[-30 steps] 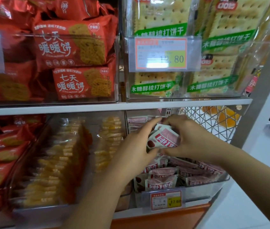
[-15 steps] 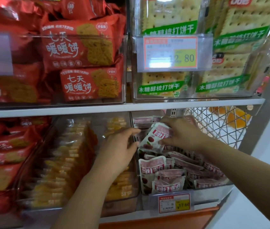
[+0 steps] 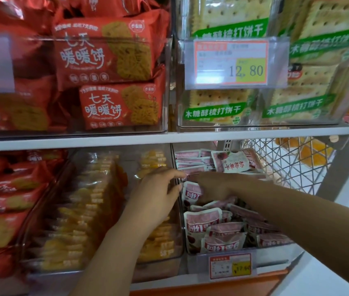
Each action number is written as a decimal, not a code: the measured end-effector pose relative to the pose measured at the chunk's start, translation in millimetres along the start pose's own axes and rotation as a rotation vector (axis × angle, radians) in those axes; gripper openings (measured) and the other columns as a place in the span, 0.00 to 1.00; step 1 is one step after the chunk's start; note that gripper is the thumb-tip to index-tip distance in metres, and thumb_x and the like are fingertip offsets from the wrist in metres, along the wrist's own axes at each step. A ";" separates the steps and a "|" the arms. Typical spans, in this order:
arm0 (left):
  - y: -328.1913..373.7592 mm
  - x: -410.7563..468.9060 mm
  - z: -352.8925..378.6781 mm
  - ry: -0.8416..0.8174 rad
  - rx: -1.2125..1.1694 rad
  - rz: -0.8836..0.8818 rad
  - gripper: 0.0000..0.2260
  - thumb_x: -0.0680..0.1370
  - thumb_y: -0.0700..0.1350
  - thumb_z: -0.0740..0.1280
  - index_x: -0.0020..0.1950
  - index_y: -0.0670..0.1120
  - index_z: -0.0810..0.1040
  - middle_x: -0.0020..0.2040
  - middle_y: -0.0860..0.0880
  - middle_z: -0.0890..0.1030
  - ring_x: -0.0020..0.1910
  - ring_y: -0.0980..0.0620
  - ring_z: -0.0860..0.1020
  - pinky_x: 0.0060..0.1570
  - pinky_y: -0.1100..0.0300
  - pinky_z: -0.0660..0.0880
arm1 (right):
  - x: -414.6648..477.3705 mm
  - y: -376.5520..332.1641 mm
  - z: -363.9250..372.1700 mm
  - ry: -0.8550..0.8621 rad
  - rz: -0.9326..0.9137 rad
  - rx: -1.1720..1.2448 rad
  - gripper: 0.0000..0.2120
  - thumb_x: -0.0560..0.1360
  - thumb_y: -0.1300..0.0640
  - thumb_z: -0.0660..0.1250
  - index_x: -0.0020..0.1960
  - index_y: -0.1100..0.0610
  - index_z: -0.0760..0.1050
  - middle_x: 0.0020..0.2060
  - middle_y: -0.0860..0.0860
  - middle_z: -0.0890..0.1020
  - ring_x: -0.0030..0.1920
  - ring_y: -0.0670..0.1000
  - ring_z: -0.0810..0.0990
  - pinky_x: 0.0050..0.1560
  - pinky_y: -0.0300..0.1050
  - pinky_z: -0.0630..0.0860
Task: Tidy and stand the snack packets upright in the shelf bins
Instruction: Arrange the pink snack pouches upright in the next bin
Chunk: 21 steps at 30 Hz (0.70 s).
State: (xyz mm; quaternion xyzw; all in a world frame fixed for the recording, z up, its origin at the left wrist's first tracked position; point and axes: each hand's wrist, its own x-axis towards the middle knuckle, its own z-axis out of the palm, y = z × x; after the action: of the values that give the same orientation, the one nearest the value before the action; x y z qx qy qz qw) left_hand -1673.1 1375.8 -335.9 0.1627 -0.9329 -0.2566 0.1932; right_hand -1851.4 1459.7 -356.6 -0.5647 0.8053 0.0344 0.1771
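Shelf (image 3: 169, 136): two tiers of clear bins.
Change: packet (image 3: 190, 193), held up a second ago, now sits low in the right bin (image 3: 280, 252), by its left wall; standing has begun.
Right hand (image 3: 212, 189): grasping that packet.
Left hand (image 3: 156, 197): at the bin wall; cannot tell its grip.
Bin contents: pink packets (image 3: 222, 233), mostly slumped.

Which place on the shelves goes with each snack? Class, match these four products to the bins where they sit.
Column 1
1. red biscuit packets
2. green-banded cracker packs
3. yellow snack packets
4. pink packets

Column 2
a. lower shelf, right bin
b. upper shelf, left bin
c. lower shelf, middle bin
d. upper shelf, right bin

Pairs: 1-b, 2-d, 3-c, 4-a.
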 end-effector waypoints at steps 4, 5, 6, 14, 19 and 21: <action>-0.1 -1.2 0.7 -0.023 0.016 0.016 0.11 0.79 0.49 0.63 0.61 0.57 0.76 0.61 0.58 0.74 0.59 0.58 0.72 0.59 0.62 0.69 | -24.5 0.5 -14.7 0.110 -0.002 0.268 0.32 0.71 0.42 0.69 0.69 0.54 0.66 0.66 0.49 0.72 0.65 0.48 0.71 0.65 0.43 0.67; -0.6 -1.2 1.0 -0.024 0.016 0.015 0.11 0.79 0.49 0.63 0.61 0.58 0.76 0.61 0.58 0.74 0.59 0.58 0.72 0.59 0.60 0.70 | -34.8 -0.7 -18.9 0.240 -0.022 0.290 0.26 0.71 0.44 0.70 0.64 0.55 0.71 0.59 0.48 0.77 0.59 0.46 0.75 0.60 0.41 0.70; -1.0 -0.7 1.0 -0.023 0.017 0.017 0.11 0.79 0.49 0.63 0.60 0.57 0.76 0.60 0.58 0.74 0.59 0.58 0.73 0.59 0.59 0.71 | -45.7 -2.4 -20.8 0.382 -0.045 0.286 0.18 0.71 0.47 0.71 0.57 0.54 0.75 0.51 0.46 0.79 0.50 0.43 0.77 0.53 0.38 0.71; 26.1 -3.9 18.3 -0.220 0.258 0.169 0.13 0.80 0.52 0.61 0.63 0.58 0.75 0.64 0.60 0.75 0.72 0.56 0.61 0.73 0.45 0.49 | -95.5 -6.8 -2.6 0.119 -0.033 0.048 0.10 0.76 0.55 0.66 0.55 0.53 0.80 0.52 0.47 0.83 0.50 0.45 0.79 0.54 0.42 0.73; 38.8 -8.7 23.7 -0.409 0.496 0.150 0.13 0.80 0.57 0.56 0.54 0.54 0.78 0.57 0.53 0.79 0.71 0.51 0.60 0.71 0.38 0.47 | -112.4 5.3 8.0 0.216 -0.010 0.140 0.09 0.75 0.59 0.67 0.53 0.53 0.82 0.50 0.43 0.83 0.47 0.40 0.78 0.46 0.25 0.68; 40.8 -11.0 20.0 -0.432 0.507 0.150 0.14 0.80 0.56 0.57 0.58 0.54 0.78 0.57 0.52 0.78 0.68 0.51 0.62 0.71 0.40 0.48 | -113.0 10.0 7.1 0.227 -0.005 0.187 0.07 0.76 0.58 0.66 0.51 0.54 0.82 0.44 0.42 0.82 0.42 0.39 0.78 0.42 0.26 0.69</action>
State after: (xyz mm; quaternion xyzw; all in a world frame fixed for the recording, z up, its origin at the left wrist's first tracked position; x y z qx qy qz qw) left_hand -1680.7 1421.9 -332.8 0.0785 -0.9958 -0.0302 -0.0372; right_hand -1825.1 1566.5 -328.1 -0.5480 0.8185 -0.1052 0.1367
